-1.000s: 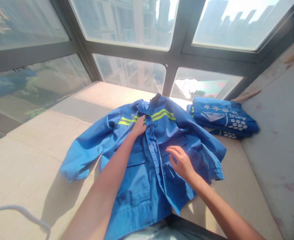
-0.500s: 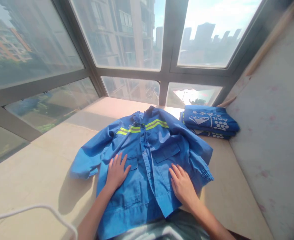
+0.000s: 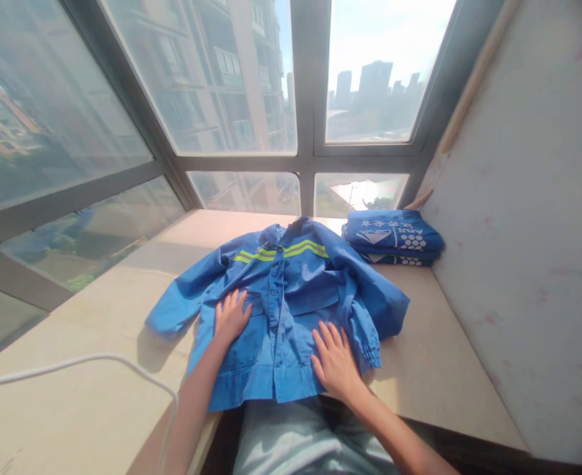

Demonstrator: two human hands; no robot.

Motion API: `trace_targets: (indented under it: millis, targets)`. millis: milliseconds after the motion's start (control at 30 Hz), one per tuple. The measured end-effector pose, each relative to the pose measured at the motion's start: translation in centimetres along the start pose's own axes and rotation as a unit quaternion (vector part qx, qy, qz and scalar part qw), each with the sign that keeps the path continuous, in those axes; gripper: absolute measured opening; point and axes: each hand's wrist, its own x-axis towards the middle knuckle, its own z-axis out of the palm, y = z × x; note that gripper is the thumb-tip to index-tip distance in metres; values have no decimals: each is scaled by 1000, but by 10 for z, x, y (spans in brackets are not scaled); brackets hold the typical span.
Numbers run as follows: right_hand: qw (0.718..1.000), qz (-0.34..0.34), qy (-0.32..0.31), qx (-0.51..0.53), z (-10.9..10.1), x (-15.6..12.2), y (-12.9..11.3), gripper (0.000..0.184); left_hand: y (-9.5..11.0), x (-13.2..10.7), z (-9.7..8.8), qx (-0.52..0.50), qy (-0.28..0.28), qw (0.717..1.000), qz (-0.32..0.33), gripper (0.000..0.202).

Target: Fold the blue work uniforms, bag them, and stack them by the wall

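Note:
A blue work jacket (image 3: 291, 297) lies front side up on the pale tabletop (image 3: 449, 356), its collar towards the window. Yellow-green stripes cross its chest, and buttons run down the middle. My left hand (image 3: 232, 315) rests flat on the jacket's left front by a pocket flap, fingers spread. On the right front, below the other pocket flap, my right hand (image 3: 334, 359) lies open with its fingers apart. The left sleeve stretches out sideways, while the right one bends down with its gathered cuff beside my right hand.
Folded blue garments with white print (image 3: 394, 236) are stacked at the back right, near the wall (image 3: 528, 251). A white cable (image 3: 97, 357) crosses the left side and hangs by my left forearm. Framed windows (image 3: 236, 79) border the far and left sides.
The jacket's lower front now lies flatter, its hem straighter near the table edge. My right hand has shifted slightly left, and the right cuff has moved inward. The camera view has shifted too.

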Motion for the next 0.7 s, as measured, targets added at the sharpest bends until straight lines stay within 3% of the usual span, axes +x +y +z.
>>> trace_targets:
  millis: [133, 367, 700]
  targets:
    - [1000, -4, 21, 8, 12, 1, 4, 55, -3, -18, -2, 0, -3, 1000, 7, 57]
    - [999, -21, 23, 29, 5, -6, 16, 52, -16, -50, -2, 2, -10, 1000, 13, 57]
    - [1000, -8, 13, 22, -14, -19, 27, 49, -5, -55, -3, 18, 6, 1000, 0, 57]
